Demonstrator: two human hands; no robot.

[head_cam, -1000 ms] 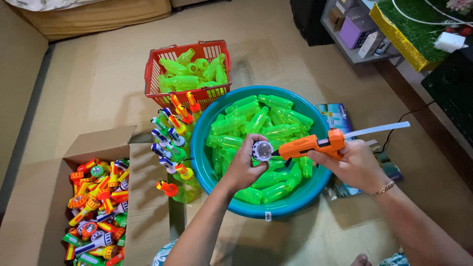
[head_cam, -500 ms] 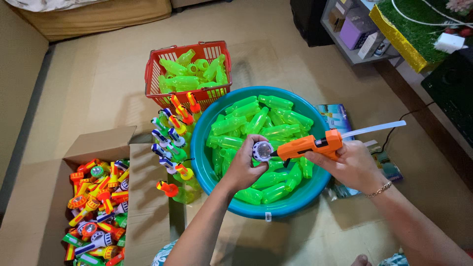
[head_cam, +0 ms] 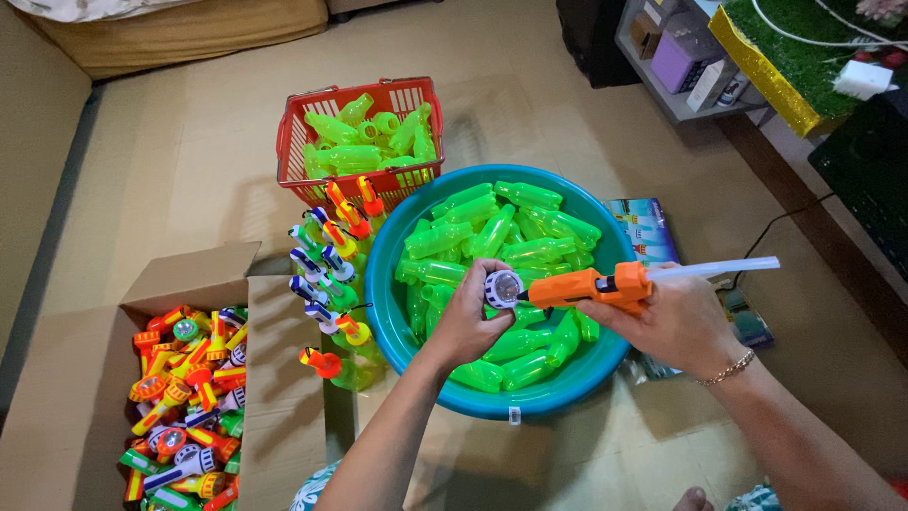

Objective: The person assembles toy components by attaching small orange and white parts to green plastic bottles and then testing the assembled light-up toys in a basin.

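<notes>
Glue gun [head_cam: 591,286] in right hand [head_cam: 676,322], nozzle touching toy cap [head_cam: 503,289] (left hand [head_cam: 465,322] grips).

From my feed I see a tan floor [head_cam: 530,114] covered in a smooth mat, evenly lit, with soft shadows falling beneath the things that sit on it. Along the top left edge runs a mustard-coloured cushion [head_cam: 189,33], and a beige upholstered edge [head_cam: 33,170] slopes down the left side. At the upper right stands a low grey shelf unit [head_cam: 676,71] holding a lilac box [head_cam: 679,59] and small cartons. Beside it I make out a yellow-edged board topped with green artificial turf [head_cam: 804,57]. A dark cabinet [head_cam: 865,180] fills the right edge, and a black cable [head_cam: 780,227] trails across the floor near it.
</notes>
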